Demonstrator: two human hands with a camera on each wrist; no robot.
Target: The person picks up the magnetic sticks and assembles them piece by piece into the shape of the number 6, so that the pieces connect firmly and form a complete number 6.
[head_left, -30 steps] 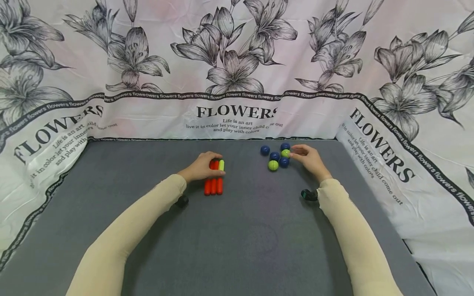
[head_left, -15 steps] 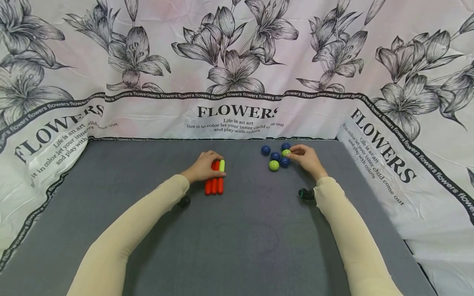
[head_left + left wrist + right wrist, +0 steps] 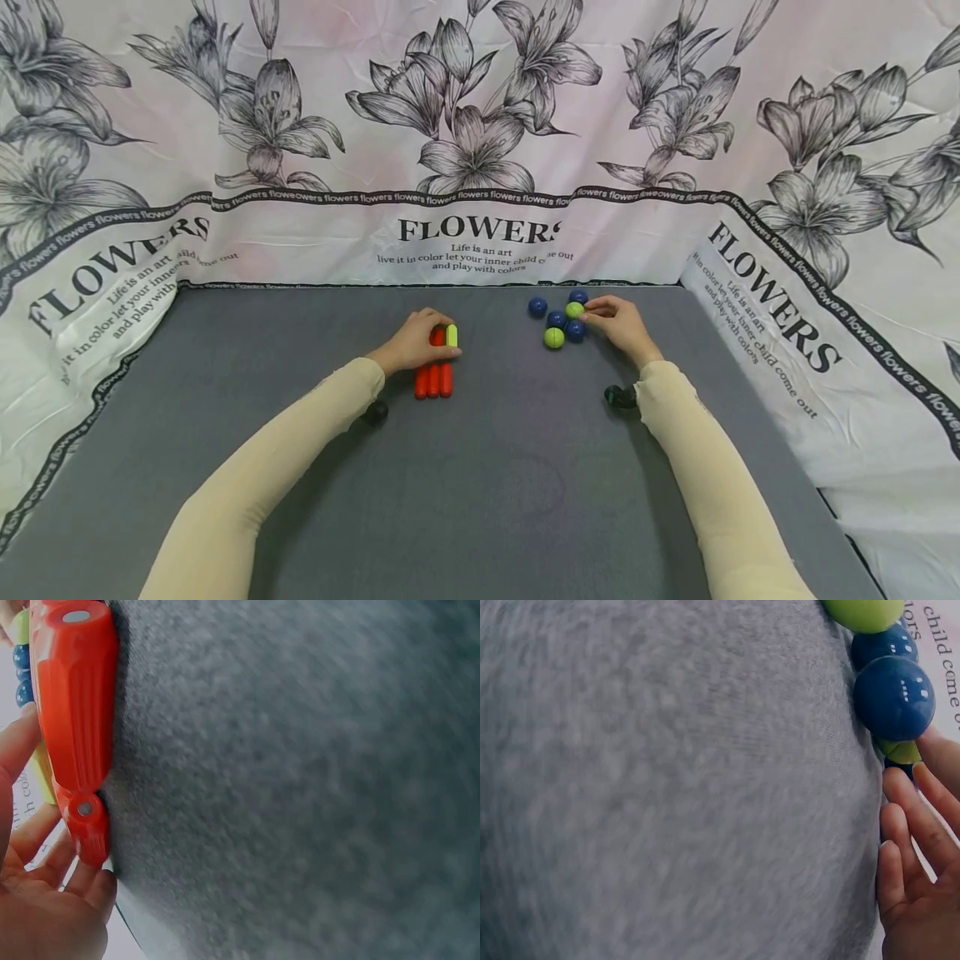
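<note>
In the head view my left hand (image 3: 412, 340) pinches a yellow-green rod (image 3: 452, 335) between thumb and fingers, at the right side of a block of red rods (image 3: 433, 381). The left wrist view shows those red rods (image 3: 75, 705) close up, with round silvery spots at their ends; fingertips lie by the far one. My right hand (image 3: 621, 325) pinches a green ball (image 3: 574, 310) among several blue balls (image 3: 556, 319). From the right wrist, a blue ball (image 3: 895, 698) partly hides that green ball (image 3: 900, 751). A second green ball (image 3: 554, 337) lies nearest the front.
All of it lies on a grey table (image 3: 480, 483). One blue ball (image 3: 537, 307) sits apart at the left of the cluster. Flower-printed cloth (image 3: 472, 233) stands along the back and both sides. Black wrist devices (image 3: 621, 397) hang under the sleeves.
The yellow-green rod has shifted slightly right in my left hand, a little off the red rods. My right hand has moved slightly left and now grips the green ball, which has shifted left.
</note>
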